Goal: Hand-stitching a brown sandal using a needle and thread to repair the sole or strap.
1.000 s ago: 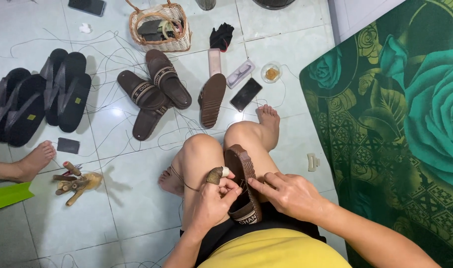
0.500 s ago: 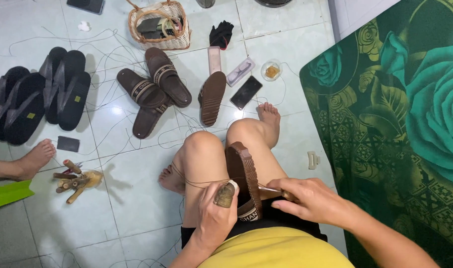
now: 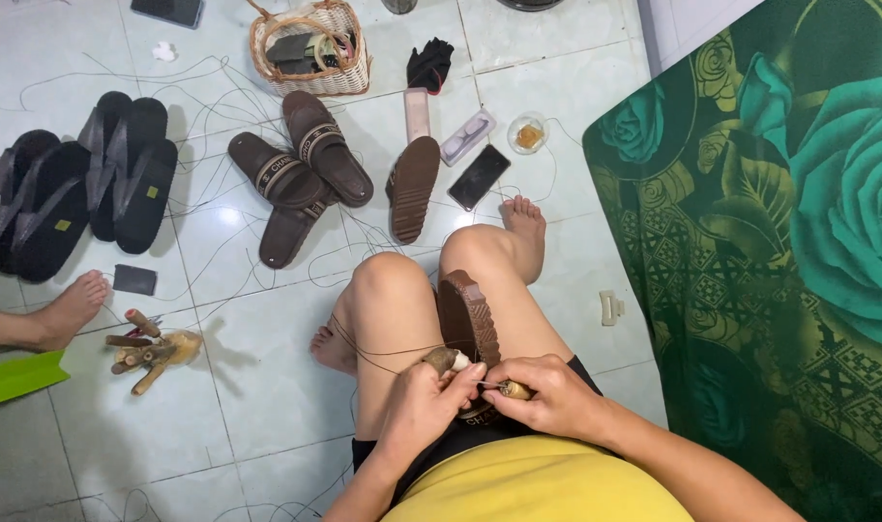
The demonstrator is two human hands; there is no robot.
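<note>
While both hands (image 3: 489,396) grip one sandal (image 3: 468,319), three brown sandals (image 3: 301,174) lie nearby.

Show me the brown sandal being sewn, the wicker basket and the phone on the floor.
brown sandal (image 3: 468,314), head view, on its sole edge.
wicker basket (image 3: 349,77), head view, on its woven side.
phone (image 3: 479,177), head view, on its dark screen.

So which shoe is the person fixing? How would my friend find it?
Look at the bare knees in the middle of the white tile floor. Standing on its edge between them is a brown sandal, with the left hand and right hand meeting at its near end. The other brown sandals lie flat on the floor, away from the hands.
</note>
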